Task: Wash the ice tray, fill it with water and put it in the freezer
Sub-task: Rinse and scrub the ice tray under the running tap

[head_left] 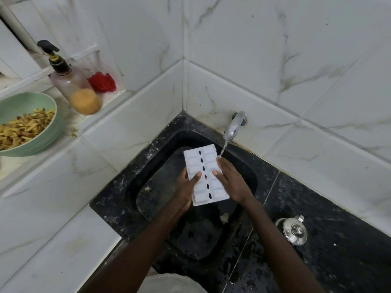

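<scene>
Ice tray over the sink, mid-frame — rinsing.
Far left, a bowl of peelings and a soap bottle; the left grip pinches the tray's left edge, the right grip its right. Water from the tap hits the right fingertips — I'd slide the tray right so it floods every pocket. Steel lid on the worktop, lower right, well clear.

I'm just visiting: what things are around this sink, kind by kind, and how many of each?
White ice tray: 1
Running tap: 1
Pump bottle: 1
Green bowl of peelings: 1
Red bundle, perhaps a scrubber: 1
Steel lidded pot: 1
Total: 6
</scene>
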Demonstrator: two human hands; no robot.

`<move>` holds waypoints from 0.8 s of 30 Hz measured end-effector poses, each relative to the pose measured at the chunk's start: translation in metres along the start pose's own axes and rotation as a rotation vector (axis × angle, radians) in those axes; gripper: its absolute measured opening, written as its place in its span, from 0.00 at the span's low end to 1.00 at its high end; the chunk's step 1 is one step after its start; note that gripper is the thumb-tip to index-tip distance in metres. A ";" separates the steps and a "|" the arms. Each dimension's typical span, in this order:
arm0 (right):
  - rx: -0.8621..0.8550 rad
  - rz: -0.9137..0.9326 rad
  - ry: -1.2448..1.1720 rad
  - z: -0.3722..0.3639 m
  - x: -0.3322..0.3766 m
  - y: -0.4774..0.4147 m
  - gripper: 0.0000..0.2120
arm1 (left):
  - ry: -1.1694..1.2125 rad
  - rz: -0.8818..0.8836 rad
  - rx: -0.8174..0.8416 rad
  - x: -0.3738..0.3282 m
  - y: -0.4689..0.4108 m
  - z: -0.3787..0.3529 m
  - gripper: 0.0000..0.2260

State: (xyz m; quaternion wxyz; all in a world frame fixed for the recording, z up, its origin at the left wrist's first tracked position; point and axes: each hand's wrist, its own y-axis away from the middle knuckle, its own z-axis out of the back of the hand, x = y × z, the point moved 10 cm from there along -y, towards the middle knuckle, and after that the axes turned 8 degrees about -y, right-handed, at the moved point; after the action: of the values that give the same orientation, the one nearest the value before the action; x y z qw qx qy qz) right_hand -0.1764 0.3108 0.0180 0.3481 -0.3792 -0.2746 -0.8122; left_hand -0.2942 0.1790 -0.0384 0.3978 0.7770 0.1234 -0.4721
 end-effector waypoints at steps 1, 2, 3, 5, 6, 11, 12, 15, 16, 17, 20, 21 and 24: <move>-0.009 0.012 -0.003 0.004 0.006 -0.007 0.30 | 0.004 0.004 0.042 0.002 0.004 -0.007 0.20; -0.019 0.022 -0.013 0.008 0.013 -0.014 0.30 | 0.011 0.014 0.071 0.004 0.007 -0.012 0.21; -0.030 0.025 -0.027 0.012 0.016 -0.020 0.30 | 0.025 0.022 0.085 0.007 0.010 -0.016 0.20; -0.034 0.022 -0.047 0.016 0.020 -0.025 0.29 | 0.046 0.026 0.070 0.007 0.013 -0.018 0.19; -0.028 0.026 -0.046 0.015 0.021 -0.025 0.29 | 0.050 0.024 0.056 0.006 0.013 -0.018 0.18; -0.035 -0.020 -0.016 0.004 0.000 -0.004 0.30 | 0.042 0.013 -0.007 0.000 0.007 -0.007 0.19; -0.036 -0.037 -0.020 0.002 -0.004 0.004 0.29 | 0.046 0.017 -0.018 0.002 0.006 -0.004 0.20; -0.040 -0.039 -0.075 0.000 -0.010 0.028 0.25 | 0.076 0.020 -0.070 0.003 0.003 0.004 0.20; -0.043 -0.035 -0.087 0.000 -0.010 0.036 0.24 | 0.085 0.016 -0.082 0.004 0.000 0.007 0.21; -0.049 -0.032 -0.094 -0.001 -0.012 0.042 0.24 | 0.092 0.012 -0.089 0.003 -0.001 0.009 0.21; -0.077 -0.030 -0.096 -0.001 -0.016 0.059 0.26 | 0.069 -0.003 -0.077 -0.002 -0.004 0.009 0.22; -0.089 -0.030 -0.093 0.000 -0.016 0.060 0.27 | 0.055 -0.002 -0.071 -0.003 -0.004 0.008 0.23; -0.101 -0.042 -0.088 0.007 -0.014 0.054 0.23 | 0.014 0.001 -0.048 -0.003 -0.003 0.003 0.25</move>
State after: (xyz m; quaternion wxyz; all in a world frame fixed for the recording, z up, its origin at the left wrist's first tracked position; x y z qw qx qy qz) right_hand -0.1256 0.2878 0.0205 0.2991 -0.4257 -0.2562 -0.8147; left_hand -0.2994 0.1788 -0.0384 0.4158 0.7706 0.1372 -0.4631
